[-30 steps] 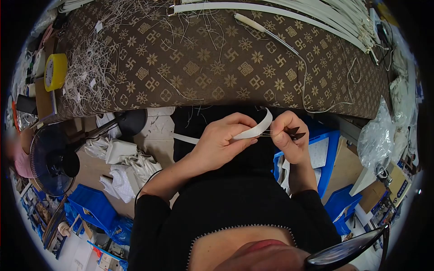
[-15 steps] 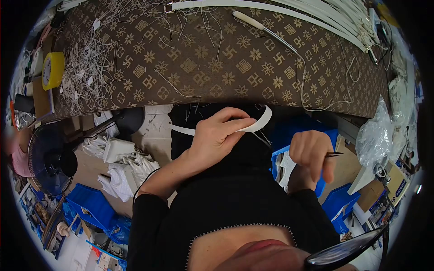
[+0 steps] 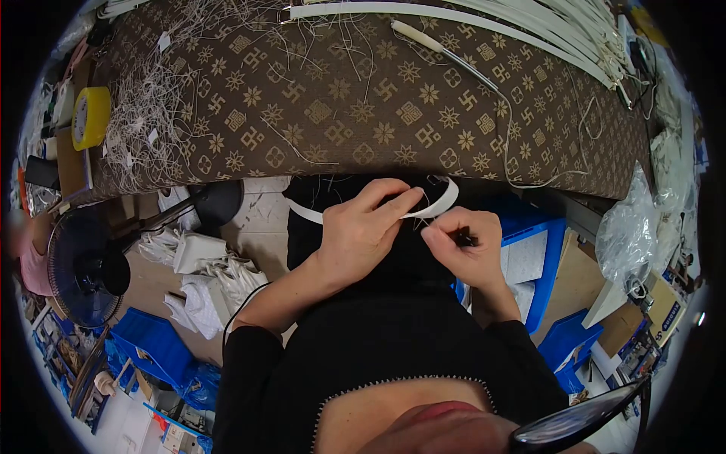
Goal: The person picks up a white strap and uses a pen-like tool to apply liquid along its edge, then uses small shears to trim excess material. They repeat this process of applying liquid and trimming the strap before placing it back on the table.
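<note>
Over the black-clad lap, my left hand (image 3: 363, 223) pinches a narrow white strap (image 3: 445, 200). The strap's right part curls up in a loop, and its other end sticks out to the left of the hand. Fine loose thread ends hang under the strap beside my right hand (image 3: 465, 246). The thumb and fingers of that hand are closed at these threads. A small dark tool (image 3: 465, 238) shows within its curled fingers; most of it is hidden, so its kind cannot be told.
A brown patterned cloth (image 3: 363, 113) covers the work surface ahead. On it lie thread scraps (image 3: 147, 125), a white-handled metal tool with a cord (image 3: 446, 51) and many white straps (image 3: 560, 38). Yellow tape (image 3: 91, 117) stands left. A fan (image 3: 87, 265) and blue bins (image 3: 155, 340) are below.
My right hand has moved left and up to the thread ends by the strap, its fingers now pinched there. My left hand keeps its hold, with the strap's loop slightly shifted.
</note>
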Motion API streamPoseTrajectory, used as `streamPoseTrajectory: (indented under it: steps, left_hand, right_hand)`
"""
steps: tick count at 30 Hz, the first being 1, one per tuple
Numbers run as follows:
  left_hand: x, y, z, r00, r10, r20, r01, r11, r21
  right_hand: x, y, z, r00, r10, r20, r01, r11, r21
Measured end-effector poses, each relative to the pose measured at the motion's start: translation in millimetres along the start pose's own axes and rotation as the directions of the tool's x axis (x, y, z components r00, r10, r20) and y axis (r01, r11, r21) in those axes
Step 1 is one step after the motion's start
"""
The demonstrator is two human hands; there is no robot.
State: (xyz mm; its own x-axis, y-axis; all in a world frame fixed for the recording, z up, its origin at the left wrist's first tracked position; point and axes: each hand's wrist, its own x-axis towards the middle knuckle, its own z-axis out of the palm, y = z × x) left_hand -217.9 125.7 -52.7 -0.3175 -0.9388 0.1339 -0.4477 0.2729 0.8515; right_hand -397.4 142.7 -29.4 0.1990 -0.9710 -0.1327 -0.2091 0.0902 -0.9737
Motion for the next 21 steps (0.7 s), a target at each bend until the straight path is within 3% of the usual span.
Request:
streamPoseTrajectory:
  steps: [3,5,6,9,11,12,13,15,16,19,21]
  left_hand:
    - [-1,-5,0,1.000,0.013,-0.018,-0.012,0.999,0.029]
    - [-1,-7,-1,0.998,-0.062,0.030,0.063,0.997,-0.043]
    - [0,-7,-1,0.998,-0.062,0.024,0.063,0.997,-0.042]
    - [3,-7,-5,0.990,-0.050,0.130,0.056,0.997,-0.046]
    - [6,-7,-9,0.969,0.012,0.246,0.027,0.988,-0.155]
    - [13,-2,-21,0.930,-0.044,0.365,0.104,0.983,-0.149]
    - [16,-3,-31,0.935,-0.061,0.350,0.116,0.984,-0.138]
    - [20,-14,-59,0.842,-0.089,0.533,0.308,0.889,-0.338]
    - [18,-27,-74,0.846,-0.098,0.524,0.310,0.891,-0.333]
    - [5,-55,-120,0.852,-0.242,0.464,0.428,0.833,-0.351]
    - [-5,-59,-142,0.880,-0.258,0.399,0.409,0.838,-0.362]
  right_hand:
    - [0,5,-27,0.991,-0.079,0.105,0.033,0.923,0.383]
    - [-1,9,-34,0.986,-0.139,-0.092,0.156,0.961,0.229]
    - [10,0,-31,0.956,-0.276,-0.098,0.282,0.958,0.051]
    - [18,-22,-19,0.998,0.061,0.001,-0.060,0.994,-0.088]
    - [17,-9,-26,0.992,0.067,0.106,-0.057,0.994,-0.090]
    - [17,-4,-33,0.977,0.082,0.198,-0.063,0.993,-0.099]
    - [18,-7,-40,0.979,0.063,0.194,-0.055,0.997,-0.050]
    - [13,-6,-59,0.996,0.078,0.043,-0.082,0.991,0.105]
    - [9,-5,-72,0.992,0.103,-0.069,-0.093,0.986,0.136]
    - [-11,10,-128,0.918,0.203,-0.341,-0.212,0.977,0.008]
    - [-15,18,-142,0.869,0.130,-0.478,-0.220,0.966,-0.138]
